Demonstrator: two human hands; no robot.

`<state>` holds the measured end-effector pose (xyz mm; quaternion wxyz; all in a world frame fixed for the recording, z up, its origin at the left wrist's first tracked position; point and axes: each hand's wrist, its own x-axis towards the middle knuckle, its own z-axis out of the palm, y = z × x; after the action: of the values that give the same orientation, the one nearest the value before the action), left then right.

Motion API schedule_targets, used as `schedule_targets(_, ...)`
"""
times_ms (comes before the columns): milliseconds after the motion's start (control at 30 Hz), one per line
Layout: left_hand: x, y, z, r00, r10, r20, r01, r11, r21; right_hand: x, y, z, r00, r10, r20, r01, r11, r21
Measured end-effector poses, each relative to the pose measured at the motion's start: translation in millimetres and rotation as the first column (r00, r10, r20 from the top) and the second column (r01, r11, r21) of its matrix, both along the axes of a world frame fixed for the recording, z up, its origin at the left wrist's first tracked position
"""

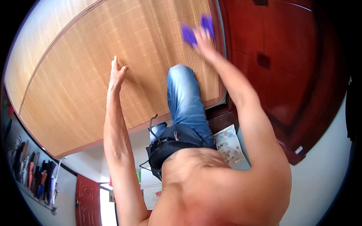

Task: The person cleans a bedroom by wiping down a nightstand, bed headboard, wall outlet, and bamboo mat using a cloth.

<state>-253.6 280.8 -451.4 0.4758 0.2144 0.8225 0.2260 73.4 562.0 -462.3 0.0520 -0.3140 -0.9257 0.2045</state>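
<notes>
A woven bamboo mat (83,75) with a brown border covers the bed surface. My right hand (204,40) presses a purple cloth (189,34) on the mat near its right edge; the cloth shows on both sides of my fingers and is blurred. My left hand (117,73) is over the middle of the mat, fingers apart, holding nothing. Between my arms, my knee in blue jeans (183,84) rests on the mat.
Dark red wooden furniture (279,56) stands along the mat's right side. A printed bag (229,145) lies below it. A black bag (169,145) is at my waist. At the lower left are a rack of clothes (37,177) and a red door (88,199).
</notes>
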Motion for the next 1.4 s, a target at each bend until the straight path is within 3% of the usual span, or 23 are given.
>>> schedule_targets(33,3.2,-24.9,3.4,0.984,-0.077,-0.158,0.078,0.997,0.0,69.7,-58.4,4.1,0.875,0.17,0.454,-0.224,0.972,0.066)
schedule_targets(67,8.2,-45.6,2.8,0.939,-0.143,-0.312,0.148,0.989,-0.007,132.1,-112.0,27.0,0.784,0.293,0.548,-0.147,0.944,-0.294)
schedule_targets(100,16.6,-80.5,3.4,0.933,-0.143,-0.332,0.093,0.982,-0.163,199.6,-167.4,63.2,0.482,0.498,0.721,-0.23,0.866,-0.444)
schedule_targets(133,19.2,-114.0,6.1,0.95,-0.128,-0.284,0.051,0.963,-0.266,223.5,-199.8,115.3,0.168,0.696,0.698,0.322,0.631,-0.706)
schedule_targets(167,20.5,-137.5,9.3,0.971,-0.078,-0.227,-0.004,0.939,-0.343,284.2,-253.2,158.8,0.386,0.489,0.783,0.22,0.775,-0.592)
schedule_targets(200,15.0,-157.8,12.6,0.968,-0.063,-0.243,-0.031,0.929,-0.368,343.6,-304.2,183.2,0.616,0.268,0.741,0.278,0.806,-0.523)
schedule_targets(233,12.5,-171.4,12.2,0.965,-0.062,-0.254,-0.045,0.917,-0.397,324.6,-324.9,238.8,0.425,-0.006,0.905,0.696,0.642,-0.322)
schedule_targets(300,14.2,-190.9,19.1,0.96,-0.107,-0.258,-0.021,0.893,-0.45,350.7,-366.1,273.1,0.278,-0.241,0.93,0.895,0.417,-0.159)
schedule_targets(400,18.7,-170.8,19.1,0.937,-0.165,-0.307,-0.005,0.874,-0.486,339.6,-366.5,261.5,0.378,-0.291,0.879,0.767,0.63,-0.121)
schedule_targets(467,30.9,-164.0,19.9,0.923,-0.181,-0.34,-0.031,0.844,-0.535,294.1,-328.3,241.3,0.555,-0.386,0.737,0.747,0.621,-0.237)
schedule_targets(500,32.3,-165.5,21.4,0.919,-0.198,-0.341,-0.005,0.859,-0.511,327.0,-312.4,183.6,0.664,-0.442,0.603,0.673,0.705,-0.224)
schedule_targets(533,37.4,-171.0,20.2,0.916,-0.203,-0.346,-0.005,0.857,-0.515,284.9,-280.6,166.8,0.709,-0.379,0.595,0.503,0.863,-0.049)
schedule_targets(567,41.8,-171.0,17.5,0.909,-0.208,-0.36,-0.007,0.858,-0.513,233.2,-237.6,158.3,0.848,-0.279,0.451,0.353,0.931,-0.088)
schedule_targets(600,42.0,-167.0,15.5,0.898,-0.207,-0.388,-0.014,0.868,-0.496,141.4,-191.2,169.6,0.843,-0.292,0.451,0.446,0.848,-0.286)
schedule_targets(667,42.3,-165.9,10.9,0.892,-0.219,-0.395,-0.015,0.86,-0.51,91.7,-124.4,100.6,0.968,-0.221,0.117,0.23,0.97,-0.075)
schedule_targets(700,45.2,-166.4,7.8,0.887,-0.223,-0.404,-0.02,0.857,-0.515,64.6,-100.6,72.2,0.961,-0.254,0.109,0.257,0.966,-0.019)
schedule_targets(733,44.3,-166.6,4.4,0.881,-0.226,-0.415,-0.026,0.854,-0.52,33.9,-84.7,47.0,0.947,-0.294,0.13,0.313,0.936,-0.161)
schedule_targets(800,45.8,-169.2,4.1,0.88,-0.232,-0.414,-0.028,0.845,-0.535,-12.9,-104.7,-1.8,0.793,-0.477,0.379,0.483,0.871,0.086)
schedule_targets(933,49.6,-165.8,0.9,0.861,-0.196,-0.469,-0.067,0.871,-0.487,-1.7,-93.1,-25.5,0.862,-0.434,0.263,0.454,0.891,-0.018)
schedule_targets(1000,49.5,-165.1,1.1,0.858,-0.202,-0.472,-0.068,0.867,-0.493,-6.1,-92.3,-16.3,0.84,-0.425,0.337,0.449,0.894,0.007)
schedule_targets(1200,42.3,-179.8,-17.3,0.83,-0.255,-0.497,-0.058,0.846,-0.53,-4.9,-95.5,-24.7,0.845,-0.424,0.326,0.448,0.894,0.004)
schedule_targets(1333,33.8,-191.8,-27.0,0.828,-0.229,-0.513,-0.046,0.883,-0.468,-1.5,-99.3,-31.9,0.879,-0.447,0.164,0.451,0.893,0.017)
schedule_targets(1400,15.3,-207.6,-42.2,0.788,-0.303,-0.536,0.048,0.898,-0.437,2.7,-106.1,-22.8,0.885,-0.453,0.107,0.453,0.891,0.021)
